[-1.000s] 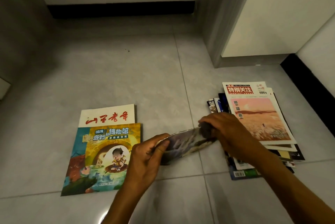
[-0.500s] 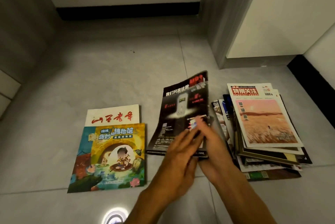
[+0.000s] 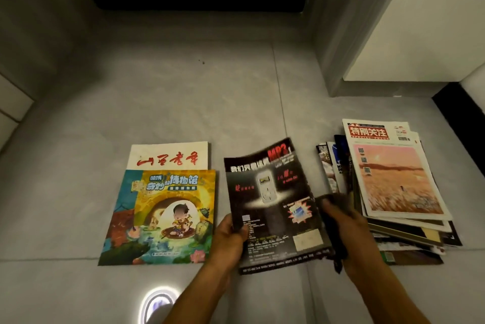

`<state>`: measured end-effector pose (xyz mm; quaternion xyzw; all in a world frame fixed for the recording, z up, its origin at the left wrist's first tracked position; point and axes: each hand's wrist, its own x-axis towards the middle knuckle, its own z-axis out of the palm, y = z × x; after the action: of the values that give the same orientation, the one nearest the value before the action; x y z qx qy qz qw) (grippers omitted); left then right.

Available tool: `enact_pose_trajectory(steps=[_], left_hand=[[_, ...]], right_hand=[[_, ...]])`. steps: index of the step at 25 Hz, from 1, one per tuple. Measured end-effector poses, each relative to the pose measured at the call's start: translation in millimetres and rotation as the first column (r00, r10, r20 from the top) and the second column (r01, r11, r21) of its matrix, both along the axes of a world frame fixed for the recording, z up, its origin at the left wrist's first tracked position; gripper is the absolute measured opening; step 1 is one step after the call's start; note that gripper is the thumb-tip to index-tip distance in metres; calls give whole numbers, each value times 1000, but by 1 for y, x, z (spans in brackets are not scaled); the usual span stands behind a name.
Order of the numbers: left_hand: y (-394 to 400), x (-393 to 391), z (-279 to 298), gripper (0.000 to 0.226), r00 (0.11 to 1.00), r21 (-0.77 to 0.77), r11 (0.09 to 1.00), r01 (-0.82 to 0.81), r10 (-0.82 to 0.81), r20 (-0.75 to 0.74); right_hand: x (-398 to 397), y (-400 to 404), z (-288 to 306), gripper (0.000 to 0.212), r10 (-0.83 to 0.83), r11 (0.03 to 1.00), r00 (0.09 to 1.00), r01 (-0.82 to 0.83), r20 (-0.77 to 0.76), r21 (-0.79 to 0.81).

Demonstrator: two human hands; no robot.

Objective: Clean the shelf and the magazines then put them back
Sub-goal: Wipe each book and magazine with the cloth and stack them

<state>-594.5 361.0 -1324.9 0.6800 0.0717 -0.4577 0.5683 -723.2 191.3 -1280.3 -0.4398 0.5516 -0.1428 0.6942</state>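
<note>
A black magazine (image 3: pixel 273 192) with an MP3 advert on its cover is held above the tiled floor. My left hand (image 3: pixel 231 239) grips its lower left edge, thumb on the cover. My right hand (image 3: pixel 349 234) is at its right edge and grips a dark cloth (image 3: pixel 334 232) that hangs down past the wrist. To the left lie a colourful cartoon magazine (image 3: pixel 160 216) and, under it, a white magazine (image 3: pixel 170 157) with red script. On the right sits a pile of several magazines (image 3: pixel 393 182), topped by a pink sunset cover.
The grey tiled floor (image 3: pixel 183 92) stretches back to a wall with a black skirting board (image 3: pixel 199 1). A grey cabinet side (image 3: pixel 338 35) and white panel stand at the back right. A lamp's reflection (image 3: pixel 157 305) shines on the tile near my left arm.
The black magazine was flipped from edge-on to cover up. My left hand has moved to its lower left edge. My right hand with the cloth has moved to its right edge.
</note>
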Motion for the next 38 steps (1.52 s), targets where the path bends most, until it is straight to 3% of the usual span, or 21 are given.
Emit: enact_pose_trajectory(steps=[3,6,9,11,14,15,16,18,19,20,21,23,24,25,28,30,33,34,35,37,38], left_hand=[[-10,-2,-21,23,919,249,931,268,-325,224],[-7,-2,-31,51,770,326,900,289,-421,480],[-8,-2,-38,67,691,284,896,342,-445,569],[-8,3,-48,76,656,323,879,351,-477,586],[-8,12,-53,86,634,370,838,402,-546,548],[-8,12,-49,89,648,356,834,422,-552,525],[-8,12,-46,91,657,343,831,438,-557,509],[-10,15,-45,93,655,348,819,456,-573,492],[-10,16,-47,94,655,358,815,455,-579,485],[-10,16,-47,95,650,376,808,454,-589,480],[-10,15,-48,95,635,396,797,455,-603,483],[-8,16,-53,93,605,394,794,462,-608,514],[-7,16,-55,93,610,385,792,475,-611,504],[-8,17,-56,95,626,380,790,482,-614,481],[-9,17,-58,101,652,395,786,475,-616,442],[-9,14,-57,100,651,409,785,465,-617,443],[-9,14,-60,97,629,411,787,460,-616,474],[-9,15,-61,97,624,409,783,468,-621,474],[-10,16,-61,98,625,410,780,473,-625,467],[-10,16,-61,99,642,416,781,466,-622,448],[-10,16,-61,99,651,418,782,463,-620,439]], right_hand=[[5,-13,-3,21,-228,943,970,242,84,-230],[22,-7,-27,29,70,851,992,-112,-100,-513],[32,34,-81,45,217,487,703,-679,-677,-550],[33,79,-114,56,305,261,592,-805,-746,-533],[28,67,-128,71,395,-248,518,-735,-759,-631],[25,41,-132,82,369,-285,477,-759,-797,-586],[25,16,-130,89,326,-172,482,-816,-813,-552],[37,-11,-124,88,177,244,575,-812,-799,-530],[52,0,-122,87,132,367,584,-779,-801,-508],[67,18,-122,89,131,349,591,-779,-796,-521],[78,38,-121,91,213,237,603,-796,-769,-558],[87,48,-123,85,426,-165,509,-769,-748,-618],[88,26,-121,80,498,-251,444,-749,-745,-614],[87,1,-119,76,513,-202,416,-791,-750,-577],[88,-34,-120,79,188,255,545,-831,-817,-495],[111,3,-118,76,175,243,579,-809,-797,-534],[129,25,-116,73,488,-162,456,-790,-744,-591],[130,4,-117,77,494,-216,434,-777,-753,-591],[128,-20,-120,83,437,-163,454,-809,-777,-564],[121,-46,-119,83,222,160,555,-832,-802,-532],[123,-38,-116,82,157,247,578,-808,-801,-535]])
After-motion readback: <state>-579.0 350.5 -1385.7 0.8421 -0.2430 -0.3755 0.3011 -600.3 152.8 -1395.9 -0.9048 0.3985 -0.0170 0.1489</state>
